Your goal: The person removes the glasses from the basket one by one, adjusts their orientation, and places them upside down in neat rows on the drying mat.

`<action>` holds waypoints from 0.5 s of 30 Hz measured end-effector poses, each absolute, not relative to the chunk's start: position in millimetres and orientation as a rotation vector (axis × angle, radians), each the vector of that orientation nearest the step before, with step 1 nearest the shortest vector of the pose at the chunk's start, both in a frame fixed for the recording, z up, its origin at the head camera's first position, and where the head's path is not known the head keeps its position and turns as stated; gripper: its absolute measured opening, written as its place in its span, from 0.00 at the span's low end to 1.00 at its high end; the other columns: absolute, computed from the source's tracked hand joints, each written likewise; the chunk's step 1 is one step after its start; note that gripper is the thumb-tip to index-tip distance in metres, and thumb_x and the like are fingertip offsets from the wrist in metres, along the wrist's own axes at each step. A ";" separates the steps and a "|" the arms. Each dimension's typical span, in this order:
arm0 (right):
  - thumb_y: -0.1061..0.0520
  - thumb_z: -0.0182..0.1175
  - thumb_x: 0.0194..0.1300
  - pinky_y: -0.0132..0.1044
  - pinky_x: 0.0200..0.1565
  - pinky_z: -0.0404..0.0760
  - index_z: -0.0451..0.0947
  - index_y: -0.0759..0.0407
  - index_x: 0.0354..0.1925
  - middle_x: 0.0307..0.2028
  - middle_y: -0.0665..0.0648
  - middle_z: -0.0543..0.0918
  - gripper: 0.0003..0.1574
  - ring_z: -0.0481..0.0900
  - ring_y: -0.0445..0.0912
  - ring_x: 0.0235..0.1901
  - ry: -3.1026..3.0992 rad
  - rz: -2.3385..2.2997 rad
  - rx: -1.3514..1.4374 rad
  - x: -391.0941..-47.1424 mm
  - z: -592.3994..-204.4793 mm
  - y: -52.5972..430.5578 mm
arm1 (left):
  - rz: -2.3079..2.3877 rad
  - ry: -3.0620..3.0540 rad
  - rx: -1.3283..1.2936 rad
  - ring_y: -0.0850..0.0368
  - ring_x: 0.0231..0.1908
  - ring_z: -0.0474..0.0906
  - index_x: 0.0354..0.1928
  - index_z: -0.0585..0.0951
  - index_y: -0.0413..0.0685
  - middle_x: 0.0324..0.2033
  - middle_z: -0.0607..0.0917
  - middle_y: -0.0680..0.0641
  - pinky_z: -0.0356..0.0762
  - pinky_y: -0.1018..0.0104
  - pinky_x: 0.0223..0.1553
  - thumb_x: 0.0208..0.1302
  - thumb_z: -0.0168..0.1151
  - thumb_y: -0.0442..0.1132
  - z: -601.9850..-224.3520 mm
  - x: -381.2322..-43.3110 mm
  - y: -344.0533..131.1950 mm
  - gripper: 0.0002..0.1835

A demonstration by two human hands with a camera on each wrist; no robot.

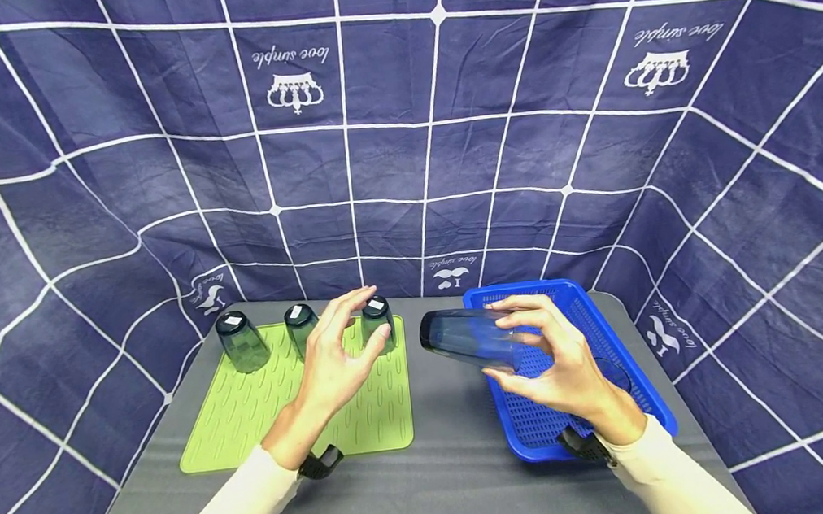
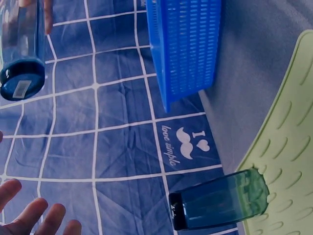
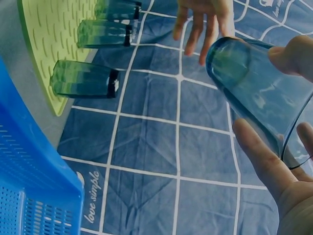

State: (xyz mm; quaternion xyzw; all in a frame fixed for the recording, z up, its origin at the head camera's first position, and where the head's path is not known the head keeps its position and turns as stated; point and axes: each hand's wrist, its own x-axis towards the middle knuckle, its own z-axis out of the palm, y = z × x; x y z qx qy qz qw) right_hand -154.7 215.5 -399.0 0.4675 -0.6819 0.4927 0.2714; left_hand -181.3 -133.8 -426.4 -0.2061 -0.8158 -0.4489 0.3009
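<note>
My right hand (image 1: 548,351) grips a blue tinted drinking glass (image 1: 466,338) near its rim, thumb on one side and fingers on the other. The glass lies nearly sideways in the air, its thick dark base pointing left toward my other hand. Fingers spread and bent a little, my left hand (image 1: 335,357) is raised above the green drying mat (image 1: 375,423) and holds nothing. Three similar glasses stand upside down along the mat's far edge: a left one (image 1: 243,343), a middle one (image 1: 300,324) partly behind my left hand, and a right one (image 1: 379,325).
A blue perforated plastic basket (image 1: 511,436) sits at the right, under my right hand; a rounded glass outline (image 1: 615,374) shows inside it by the wrist. Grey cloth (image 1: 448,425) covers the table. Behind and at the sides hangs a navy curtain (image 1: 388,161) with white lines.
</note>
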 end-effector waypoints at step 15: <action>0.63 0.87 0.63 0.46 0.63 0.95 0.73 0.84 0.61 0.68 0.79 0.78 0.42 0.87 0.56 0.73 -1.710 1.541 1.349 -156.2 -402.6 203.9 | -1.312 -2.080 -0.678 0.49 0.69 0.88 0.79 0.84 0.53 0.76 0.86 0.48 0.91 0.59 0.66 0.75 0.77 0.38 -414.0 -165.1 -123.1 0.31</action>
